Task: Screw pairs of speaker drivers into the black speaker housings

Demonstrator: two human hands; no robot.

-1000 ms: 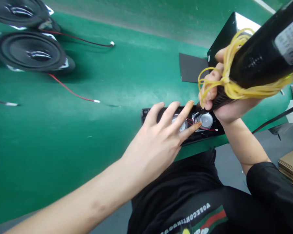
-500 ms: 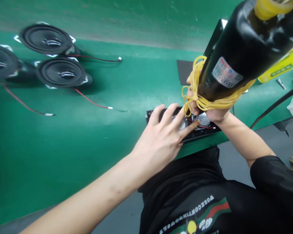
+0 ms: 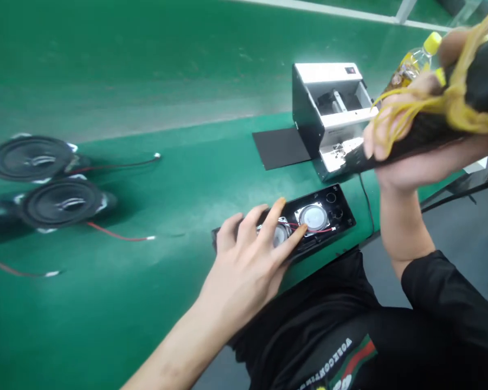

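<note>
Left hand (image 3: 248,265), grip released, rests on one black panel (image 3: 342,208) carrying two small speakers (image 3: 313,216), near the counter (image 3: 166,135) edge. Right hand (image 3: 423,165) clenches its grip on one yellow-banded black tool (image 3: 431,130); two large speakers (image 3: 61,203) lie left.

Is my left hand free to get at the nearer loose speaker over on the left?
Probably yes: the left hand lies open on the black housing, holding nothing, and only bare green table and a thin red wire lie between it and the speaker.

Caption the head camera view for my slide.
Left hand rests on a speaker panel; right hand holds a black tool aloft.
</note>
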